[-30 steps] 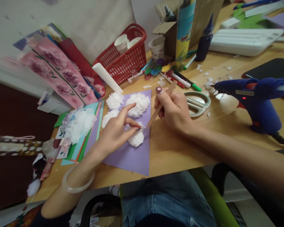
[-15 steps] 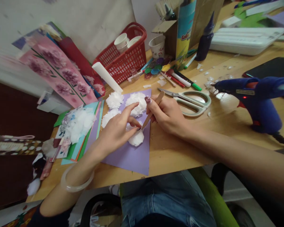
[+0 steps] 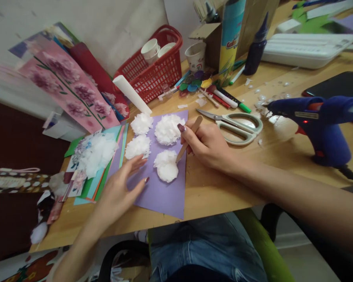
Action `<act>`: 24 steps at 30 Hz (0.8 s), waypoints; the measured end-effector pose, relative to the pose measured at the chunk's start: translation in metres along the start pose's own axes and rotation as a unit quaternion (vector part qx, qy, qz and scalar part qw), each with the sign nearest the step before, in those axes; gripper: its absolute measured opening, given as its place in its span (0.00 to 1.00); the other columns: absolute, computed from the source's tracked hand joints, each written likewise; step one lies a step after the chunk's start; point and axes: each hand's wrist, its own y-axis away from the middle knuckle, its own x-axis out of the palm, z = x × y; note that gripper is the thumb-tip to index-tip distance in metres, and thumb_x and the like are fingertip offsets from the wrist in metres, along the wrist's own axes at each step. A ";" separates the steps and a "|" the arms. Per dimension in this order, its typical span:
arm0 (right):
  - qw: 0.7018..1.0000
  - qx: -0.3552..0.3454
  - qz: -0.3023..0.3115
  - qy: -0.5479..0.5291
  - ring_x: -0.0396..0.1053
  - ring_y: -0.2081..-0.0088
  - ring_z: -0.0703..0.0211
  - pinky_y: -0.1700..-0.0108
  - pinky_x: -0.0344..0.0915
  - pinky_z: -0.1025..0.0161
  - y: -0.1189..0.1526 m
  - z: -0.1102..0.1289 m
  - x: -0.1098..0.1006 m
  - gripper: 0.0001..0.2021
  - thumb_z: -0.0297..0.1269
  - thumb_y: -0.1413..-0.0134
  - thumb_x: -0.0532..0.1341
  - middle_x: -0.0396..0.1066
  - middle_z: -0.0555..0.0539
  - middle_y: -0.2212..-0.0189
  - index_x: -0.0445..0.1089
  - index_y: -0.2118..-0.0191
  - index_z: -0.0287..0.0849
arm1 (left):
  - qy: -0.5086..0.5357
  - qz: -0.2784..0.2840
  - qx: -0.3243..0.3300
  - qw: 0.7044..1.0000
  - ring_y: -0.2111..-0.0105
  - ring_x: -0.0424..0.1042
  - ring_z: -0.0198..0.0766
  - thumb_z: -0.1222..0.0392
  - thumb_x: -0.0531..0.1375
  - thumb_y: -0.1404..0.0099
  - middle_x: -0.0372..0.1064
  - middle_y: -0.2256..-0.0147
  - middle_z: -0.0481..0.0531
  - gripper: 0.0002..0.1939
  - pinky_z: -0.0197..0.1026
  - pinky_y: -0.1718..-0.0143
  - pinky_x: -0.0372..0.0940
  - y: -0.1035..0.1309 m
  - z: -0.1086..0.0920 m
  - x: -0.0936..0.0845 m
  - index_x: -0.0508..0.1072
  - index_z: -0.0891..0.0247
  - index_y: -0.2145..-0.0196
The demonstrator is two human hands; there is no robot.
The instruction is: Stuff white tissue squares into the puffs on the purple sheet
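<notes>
My right hand (image 3: 207, 145) grips a flat wooden craft stick (image 3: 191, 135). The stick slants down, its lower tip touching the edge of a white ruffled paper flower (image 3: 166, 166) on a purple sheet (image 3: 161, 199). To the left of that flower, my left hand (image 3: 123, 184) is off it, thumb and fingers apart, holding nothing. Three more white ruffled flowers lie farther back: a larger one (image 3: 168, 130), one near the left fingertips (image 3: 138, 147), and one at the sheet's far corner (image 3: 141, 123).
Right of the sheet lie scissors (image 3: 241, 127) and a blue glue gun (image 3: 323, 125) with a red light lit. A white roll (image 3: 132, 94) leans by a red basket (image 3: 153, 66). White tissue pieces (image 3: 98, 154) sit on coloured paper at left. Markers (image 3: 226, 98) lie behind the scissors.
My left hand has let go of the near flower and drawn back to the left, its fingers spreading. My right hand and the stick have barely moved.
</notes>
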 end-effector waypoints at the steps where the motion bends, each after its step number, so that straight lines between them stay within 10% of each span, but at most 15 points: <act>1: 1.000 0.002 0.000 0.001 0.59 0.78 0.64 0.72 0.52 0.63 0.000 0.001 0.000 0.21 0.42 0.30 0.49 0.63 0.52 0.82 0.62 0.76 0.45 | -0.016 0.008 -0.014 1.000 0.40 0.68 0.51 0.53 0.60 0.32 0.66 0.39 0.62 0.28 0.58 0.38 0.63 0.008 0.005 0.004 0.60 0.58 0.37; 8: 1.000 -0.018 0.001 -0.021 0.61 0.79 0.66 0.71 0.54 0.64 0.001 0.007 -0.001 0.23 0.44 0.30 0.50 0.63 0.53 0.82 0.64 0.77 0.44 | -0.069 0.055 -0.005 0.996 0.30 0.49 0.51 0.48 0.57 0.30 0.48 0.29 0.59 0.33 0.59 0.32 0.51 0.024 0.017 0.025 0.56 0.56 0.32; 24: 0.999 -0.024 -0.038 -0.026 0.65 0.78 0.67 0.72 0.59 0.67 0.002 0.005 0.001 0.19 0.39 0.30 0.52 0.64 0.54 0.83 0.66 0.75 0.42 | -0.118 0.046 0.042 0.991 0.31 0.50 0.49 0.43 0.53 0.28 0.47 0.29 0.57 0.35 0.53 0.32 0.54 0.025 0.034 0.031 0.52 0.58 0.29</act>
